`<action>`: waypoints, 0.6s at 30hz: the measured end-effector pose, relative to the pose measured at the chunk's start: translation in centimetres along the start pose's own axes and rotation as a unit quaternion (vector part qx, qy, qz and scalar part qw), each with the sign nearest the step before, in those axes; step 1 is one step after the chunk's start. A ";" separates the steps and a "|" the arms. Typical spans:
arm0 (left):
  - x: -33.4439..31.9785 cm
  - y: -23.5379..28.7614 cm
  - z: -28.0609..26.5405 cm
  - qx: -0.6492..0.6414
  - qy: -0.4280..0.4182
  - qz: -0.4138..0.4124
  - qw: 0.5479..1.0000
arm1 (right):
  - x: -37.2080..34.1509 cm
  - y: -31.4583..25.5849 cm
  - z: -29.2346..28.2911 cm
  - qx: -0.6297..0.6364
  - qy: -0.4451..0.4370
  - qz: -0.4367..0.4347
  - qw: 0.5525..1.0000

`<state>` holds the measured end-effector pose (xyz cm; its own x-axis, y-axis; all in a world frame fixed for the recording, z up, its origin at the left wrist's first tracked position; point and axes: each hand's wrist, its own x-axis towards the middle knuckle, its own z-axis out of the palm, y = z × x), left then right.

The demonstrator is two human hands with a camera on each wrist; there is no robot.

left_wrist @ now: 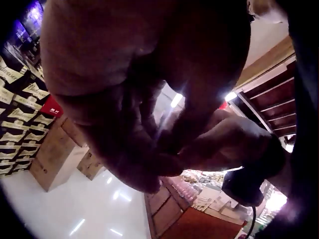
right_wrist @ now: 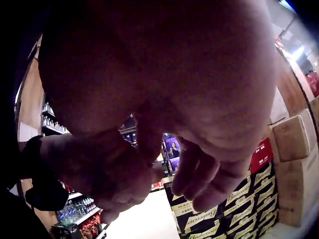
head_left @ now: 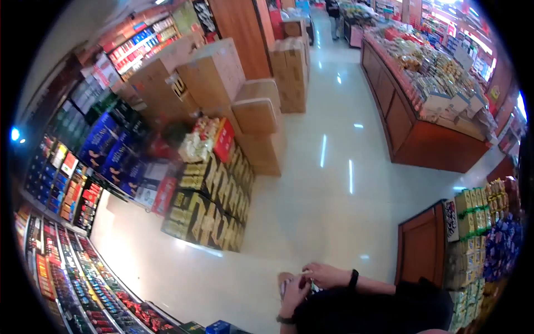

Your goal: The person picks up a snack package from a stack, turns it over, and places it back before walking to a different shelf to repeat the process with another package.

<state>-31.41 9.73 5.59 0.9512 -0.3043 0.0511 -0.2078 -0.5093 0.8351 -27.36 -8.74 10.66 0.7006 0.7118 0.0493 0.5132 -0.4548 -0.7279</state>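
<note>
In front of the body, low in the head view, both hands meet. My left hand (head_left: 293,294) has its fingers bent up toward the right hand (head_left: 328,275), whose fingertips reach over to it. A small pale bit shows between their fingertips, and I cannot tell what it is. In the left wrist view the left hand (left_wrist: 134,99) is dark and close, its fingers bent toward the thumb. The right wrist view has the right hand (right_wrist: 199,109) with fingers curved downward, the left hand's fingers beside them. Each wrist wears a black band.
Stacked black-and-gold Budweiser cases (head_left: 208,206) stand ahead on the left, cardboard boxes (head_left: 258,111) behind them. Shelves of bottles and cans (head_left: 83,278) line the left. A wooden display counter (head_left: 428,139) heaped with packets stands right; another wooden cabinet (head_left: 420,242) is nearer. Glossy tiled floor (head_left: 317,211) runs between.
</note>
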 end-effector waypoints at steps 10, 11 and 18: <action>10.3 -1.6 -7.6 -0.131 -0.168 -0.059 0.975 | 9.1 0.3 -3.4 0.032 -0.045 0.097 0.994; 10.8 -2.7 -8.5 -0.127 -0.173 -0.066 0.975 | 10.5 1.5 -2.3 0.045 -0.028 0.105 0.993; 17.7 -8.8 -17.9 -0.094 -0.088 -0.019 0.991 | 22.9 0.4 -4.6 0.036 0.023 0.060 0.997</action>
<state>-8.68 23.25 8.96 0.8995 -0.4322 -0.0642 -0.1109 -0.3680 0.9232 -8.79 4.90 14.66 0.7781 0.6280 -0.0112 0.3886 -0.4952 -0.7770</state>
